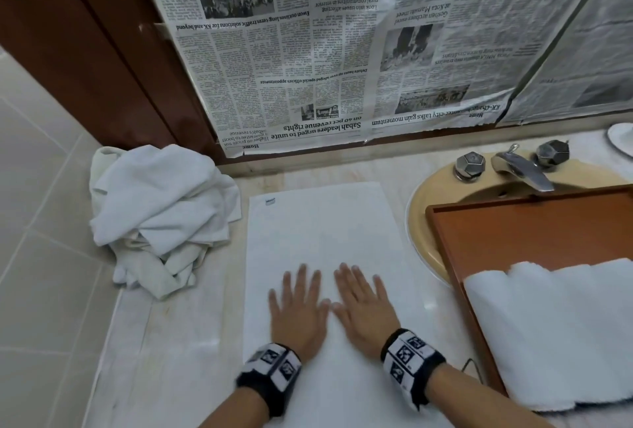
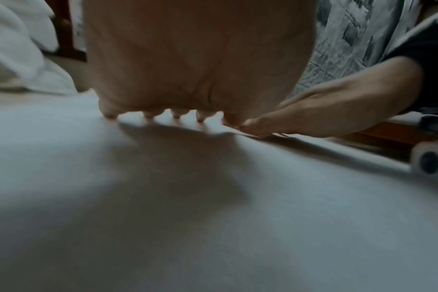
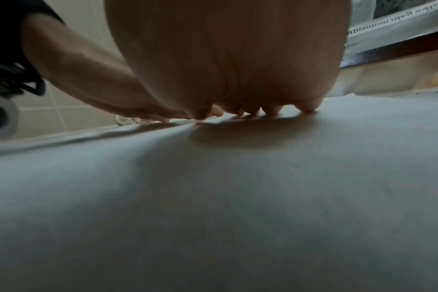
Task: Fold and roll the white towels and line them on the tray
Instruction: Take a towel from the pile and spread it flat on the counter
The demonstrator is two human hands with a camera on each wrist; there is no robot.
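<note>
A white towel [image 1: 322,249] lies spread flat on the pale marble bench [image 1: 164,359], its long side running from 6 toward 12 o'clock, a small label at its far left corner. Both hands lie on its near half, palms down, side by side, thumbs almost touching: the left hand [image 1: 298,311] and the right hand [image 1: 364,307] have their fingers straight and spread, pressing the cloth and gripping nothing. Each wrist wears a black band with printed markers. At 10 o'clock sits a heap of crumpled towels [image 1: 161,215], just beside the flat one. At 3 o'clock a brown wooden tray [image 1: 534,232] rests partly over the tan sink [image 1: 424,218], and rolled towels [image 1: 555,328] lie in its near end. Taps [image 1: 520,167] stand behind the sink, and newspaper [image 1: 342,44] covers the wall at 12 o'clock.
</note>
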